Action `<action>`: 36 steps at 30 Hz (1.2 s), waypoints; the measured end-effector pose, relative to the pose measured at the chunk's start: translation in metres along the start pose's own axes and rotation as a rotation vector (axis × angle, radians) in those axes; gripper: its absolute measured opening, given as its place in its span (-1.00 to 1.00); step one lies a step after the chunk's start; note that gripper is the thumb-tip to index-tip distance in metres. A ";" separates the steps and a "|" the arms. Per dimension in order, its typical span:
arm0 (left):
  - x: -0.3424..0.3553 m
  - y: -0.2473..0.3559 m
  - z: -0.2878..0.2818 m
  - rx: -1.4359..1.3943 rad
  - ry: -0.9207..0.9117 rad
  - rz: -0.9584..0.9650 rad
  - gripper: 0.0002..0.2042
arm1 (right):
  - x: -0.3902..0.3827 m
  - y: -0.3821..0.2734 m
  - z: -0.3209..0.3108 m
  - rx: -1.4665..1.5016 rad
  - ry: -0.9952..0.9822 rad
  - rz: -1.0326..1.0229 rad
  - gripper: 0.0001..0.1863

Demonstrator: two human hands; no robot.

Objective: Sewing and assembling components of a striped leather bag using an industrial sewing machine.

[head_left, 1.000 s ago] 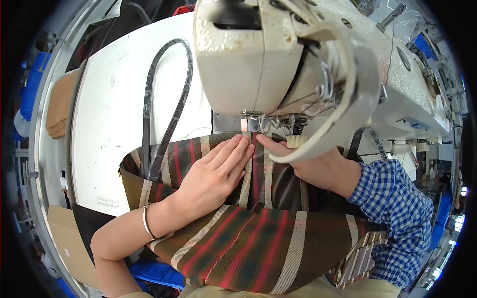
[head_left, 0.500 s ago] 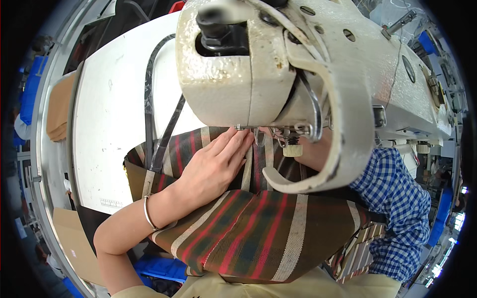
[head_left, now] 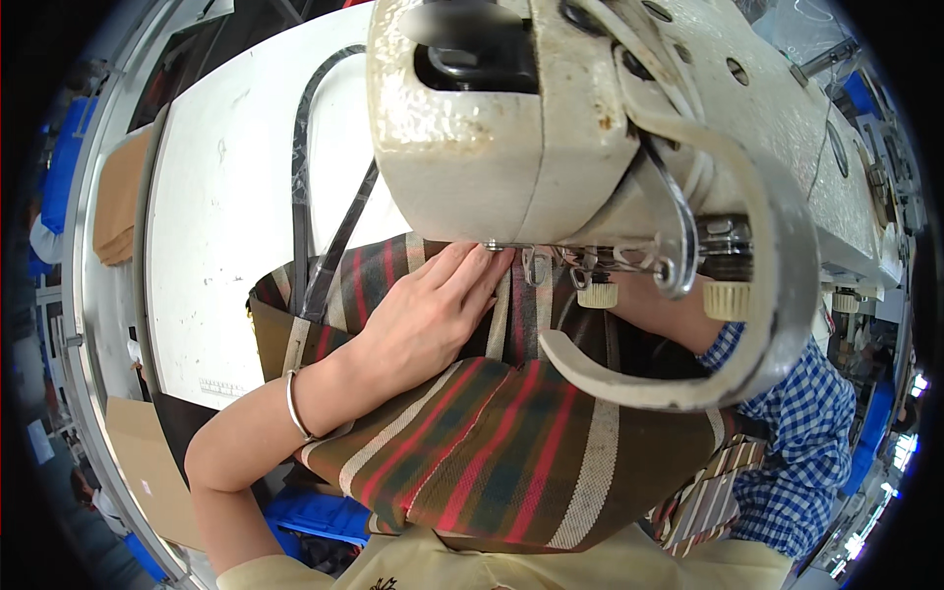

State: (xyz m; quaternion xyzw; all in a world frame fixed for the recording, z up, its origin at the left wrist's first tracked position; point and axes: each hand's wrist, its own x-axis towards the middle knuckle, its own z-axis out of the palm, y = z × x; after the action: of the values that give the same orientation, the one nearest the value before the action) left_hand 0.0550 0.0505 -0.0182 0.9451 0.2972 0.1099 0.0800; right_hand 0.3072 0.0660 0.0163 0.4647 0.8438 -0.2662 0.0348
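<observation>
A white sewing machine (head_left: 462, 182) stands over striped brown, red and cream fabric (head_left: 511, 462), which is folded and bunched toward me. My left hand (head_left: 423, 315) lies on the fabric with fingers stretched out side by side, their tips at the presser-foot area, partly under the machine head. A metal bangle circles that wrist. My right hand (head_left: 644, 305) is behind the foot and curved guard, right of the left one; its fingers are hidden. A black strap (head_left: 300, 177) loops over the white tabletop (head_left: 221, 138) and meets the fabric at the left.
A folded brown stack (head_left: 120, 202) lies beside the table's left edge, with a blue bin (head_left: 64, 162) beyond it. Cardboard (head_left: 147, 467) is at the lower left and another blue bin (head_left: 315, 516) lies below the fabric. Shelving and a distant person line the rims.
My left hand and the fabric have shifted forward toward the machine. The machine head fills more of the view and now hides my right hand's fingers, which showed earlier.
</observation>
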 end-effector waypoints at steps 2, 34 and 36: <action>-0.001 -0.001 -0.002 -0.003 -0.009 -0.014 -0.45 | 0.002 -0.003 0.001 0.036 0.142 -0.112 -0.77; 0.005 -0.007 0.000 -0.023 -0.008 0.026 -0.39 | -0.028 0.014 -0.004 0.299 0.589 -0.049 -0.84; 0.006 -0.006 0.001 0.006 -0.010 0.035 -0.38 | -0.028 0.018 0.000 0.257 0.620 -0.053 -0.85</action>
State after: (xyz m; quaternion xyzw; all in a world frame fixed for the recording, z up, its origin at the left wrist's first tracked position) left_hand 0.0568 0.0587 -0.0196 0.9509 0.2805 0.1057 0.0766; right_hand 0.3373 0.0523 0.0175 0.5022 0.7855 -0.2172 -0.2893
